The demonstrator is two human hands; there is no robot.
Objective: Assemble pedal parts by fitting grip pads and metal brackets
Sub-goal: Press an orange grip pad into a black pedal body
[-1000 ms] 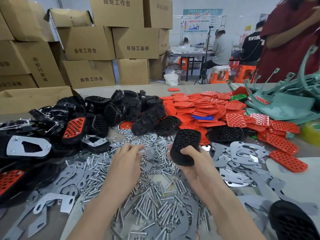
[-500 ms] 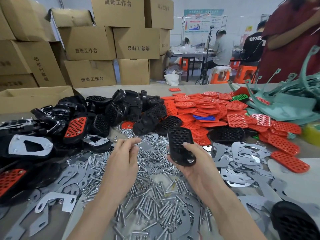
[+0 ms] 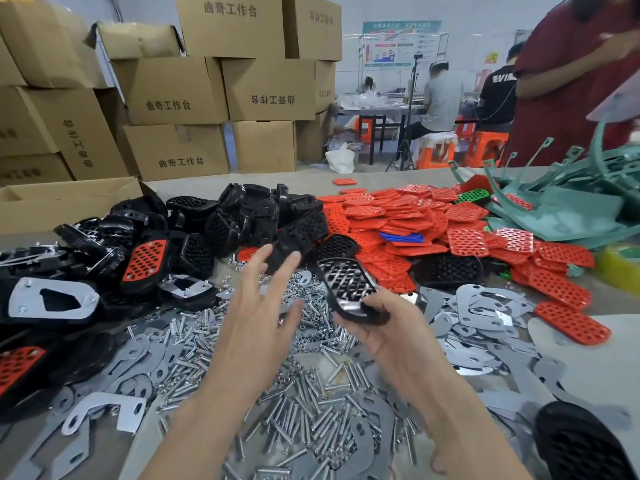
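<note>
My right hand (image 3: 391, 327) grips a black perforated pedal body (image 3: 348, 287) by its near end, tilted up over the table. My left hand (image 3: 258, 303) hovers just left of it with fingers spread, holding nothing that I can see. Under both hands lies a heap of silver bolts and nuts (image 3: 304, 403). Flat grey metal brackets (image 3: 485, 306) spread to the right. Red grip pads (image 3: 408, 220) are piled behind, and black pedal bodies (image 3: 221, 220) at the back left.
Assembled pedals with red pads (image 3: 145, 261) and bracket backs (image 3: 52, 301) lie at the left. Teal frame parts (image 3: 571, 209) are heaped at the far right. Cardboard boxes (image 3: 173, 91) stack behind the table. A person in dark red (image 3: 571, 81) stands at the right.
My left hand lifted off the bolt heap and spread its fingers. My right hand turned the black pedal body, tilting its far end to the left.
</note>
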